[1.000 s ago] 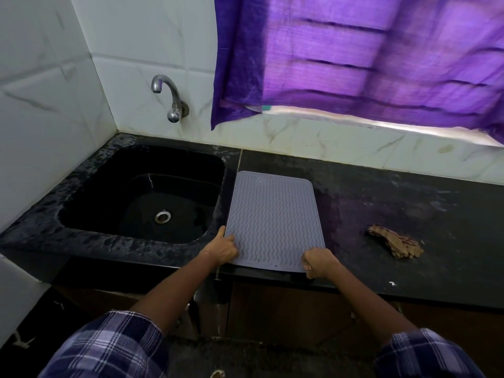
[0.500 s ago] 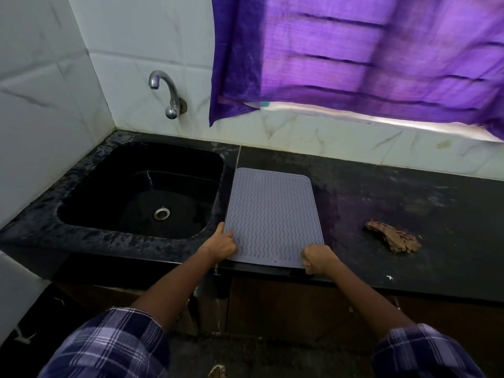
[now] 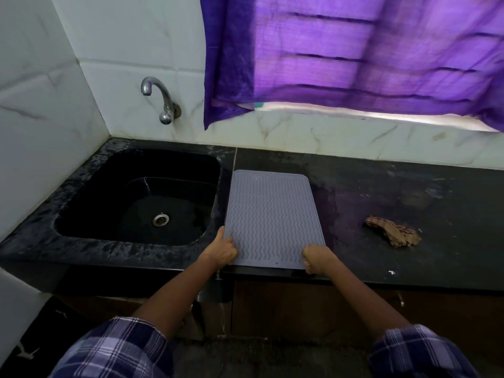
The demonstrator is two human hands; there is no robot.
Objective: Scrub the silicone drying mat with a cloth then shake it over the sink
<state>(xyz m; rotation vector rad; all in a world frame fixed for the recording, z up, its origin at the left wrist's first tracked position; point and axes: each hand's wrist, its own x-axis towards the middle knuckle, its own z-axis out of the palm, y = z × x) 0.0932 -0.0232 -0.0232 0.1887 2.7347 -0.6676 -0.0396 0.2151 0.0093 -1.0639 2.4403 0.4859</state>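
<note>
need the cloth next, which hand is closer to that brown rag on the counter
Right. The right hand grips the mat's near right corner, with the brown cloth further to its right; the left hand holds the mat's opposite, sink-side corner.

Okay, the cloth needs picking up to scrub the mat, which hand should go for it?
Probably the right hand: the cloth lies on the counter to its right. The left hand grips the mat by the sink side.

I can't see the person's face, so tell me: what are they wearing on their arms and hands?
Both hands, left hand and right hand, are bare: no gloves, and no rings or watch that I can see. The forearms are uncovered. Each arm has a checked sleeve in dark blue, purple and white, pushed up toward the elbow.
</note>
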